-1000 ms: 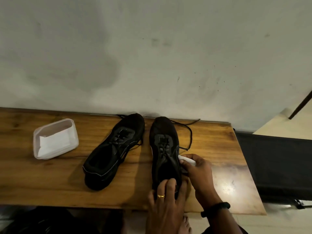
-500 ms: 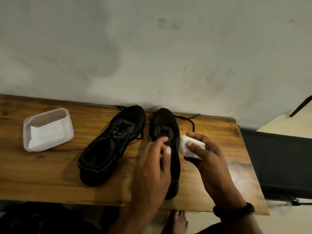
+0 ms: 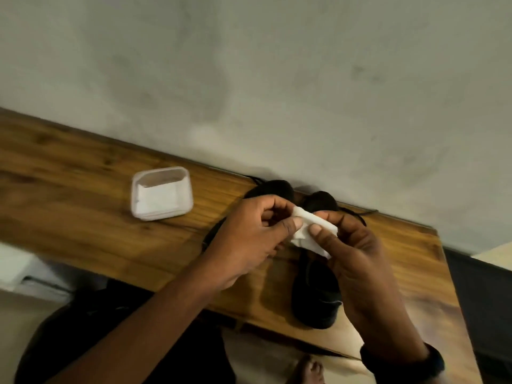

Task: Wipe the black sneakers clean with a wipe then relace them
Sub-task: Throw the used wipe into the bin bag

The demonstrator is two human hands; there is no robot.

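Two hands: our left hand (image 3: 249,239) and right hand (image 3: 352,253) both pinch the white wipe (image 3: 307,231).
Sneakers: black sneakers (image 3: 315,297) below them on the table (image 3: 83,217), toes at its far edge.
Room: we see bare wood toward the wipe box (image 3: 162,194).

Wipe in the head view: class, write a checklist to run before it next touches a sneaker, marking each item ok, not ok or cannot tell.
1. Wipe held securely: left hand and right hand both pinch it. Ok.
2. Wipe spread flat: it is bunched between the fingers. Not ok.
3. Black sneaker lies on the wooden table below the hands. Ok.
4. Second sneaker ready: only its toe shows. Cannot tell.
5. Spare wipes in the white container. Ok.
6. Sneakers clean: too dark and blurred. Cannot tell.
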